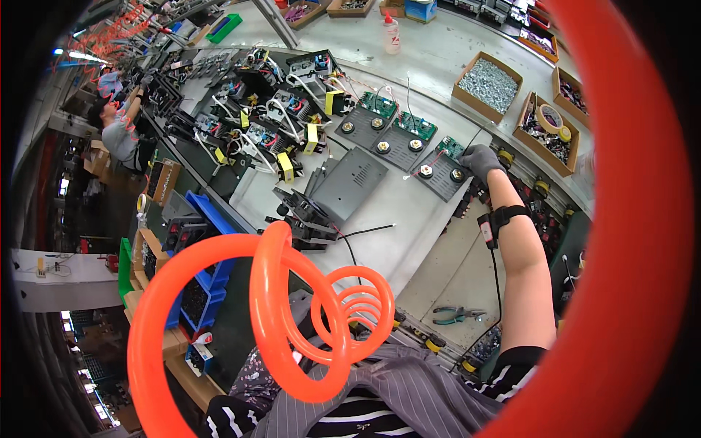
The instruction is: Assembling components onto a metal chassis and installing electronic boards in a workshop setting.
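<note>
My right hand [482, 159], in a grey glove, reaches out to the right side of the work surface. Its fingers are closed at the corner of a black panel [438, 179], which carries a small green circuit board [450, 147] and two round fittings with pale centres. The fingertips are partly hidden against the panel's edge. Two similar black panels with green boards lie in a row to its left, the nearer one [399, 149] close beside it. A dark grey vented cover [350, 184] sits nearer to me. My left hand is not in view.
A thick orange coiled hose [272, 314] crosses the foreground and the right rim. Teal-handled pliers [458, 314] lie below my right arm. Cardboard boxes of screws [488, 86] stand at the back right. Several wired assemblies [264, 139] crowd the left; a person [124, 135] works beyond.
</note>
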